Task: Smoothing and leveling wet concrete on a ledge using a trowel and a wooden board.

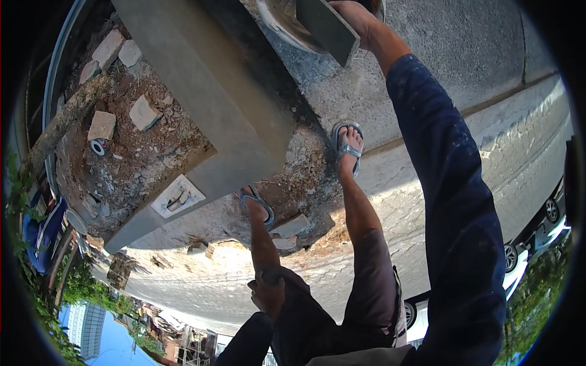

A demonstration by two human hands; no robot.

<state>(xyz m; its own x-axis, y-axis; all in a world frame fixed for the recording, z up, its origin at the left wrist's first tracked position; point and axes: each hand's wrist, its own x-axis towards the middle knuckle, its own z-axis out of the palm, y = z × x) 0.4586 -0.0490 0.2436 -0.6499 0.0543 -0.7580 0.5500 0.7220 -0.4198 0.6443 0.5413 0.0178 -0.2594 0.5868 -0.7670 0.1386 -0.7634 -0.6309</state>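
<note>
My right hand (357,21), at the top, is closed on a flat grey rectangular board (323,33), tilted over a round metal basin (274,27). My left hand (268,296) is low in the middle, against my left leg, its fingers curled; what they hold, if anything, is unclear. Beside me runs a smooth grey cement-covered ledge (201,55) that turns a corner. A pale square trowel or float (165,204) with a handle lies on its lower arm.
Broken blocks (145,113), soil, a small can (97,147) and a branch (61,122) lie inside the ledge. My sandalled feet stand on rubble and concrete. Blue objects (43,232) and plants are at the left, pavement (464,171) and parked cars at the right.
</note>
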